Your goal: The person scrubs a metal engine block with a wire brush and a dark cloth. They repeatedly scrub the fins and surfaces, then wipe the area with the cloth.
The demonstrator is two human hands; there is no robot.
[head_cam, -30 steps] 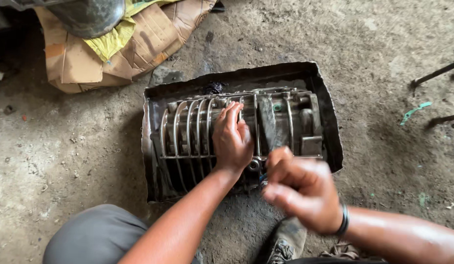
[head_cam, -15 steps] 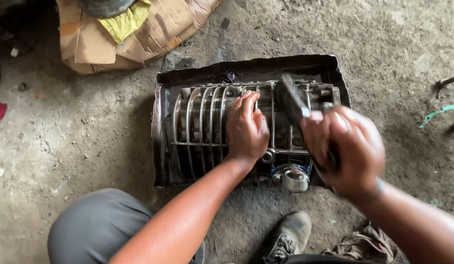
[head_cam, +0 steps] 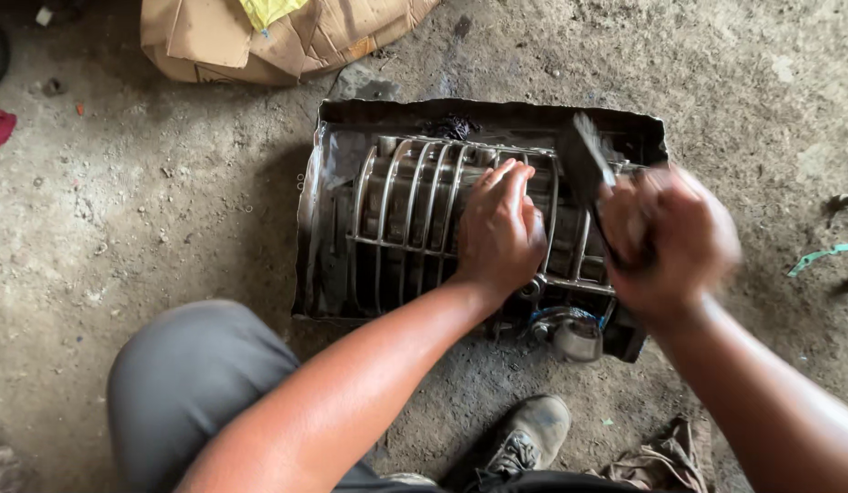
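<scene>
Resting under the left hand (head_cam: 500, 228), the finned casing (head_cam: 415, 219) lies flat.

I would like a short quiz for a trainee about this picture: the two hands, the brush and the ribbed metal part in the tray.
1. True or false: the left hand rests flat on the ribbed metal casing.
2. What does the right hand hold?
A) a brush
B) a hammer
C) a rag
3. In what does the casing lie?

Key
1. True.
2. A: a dark brush, its bristles above the casing's right part; the hand is blurred.
3. In a shallow, dirty metal tray on the dirt floor.
</scene>
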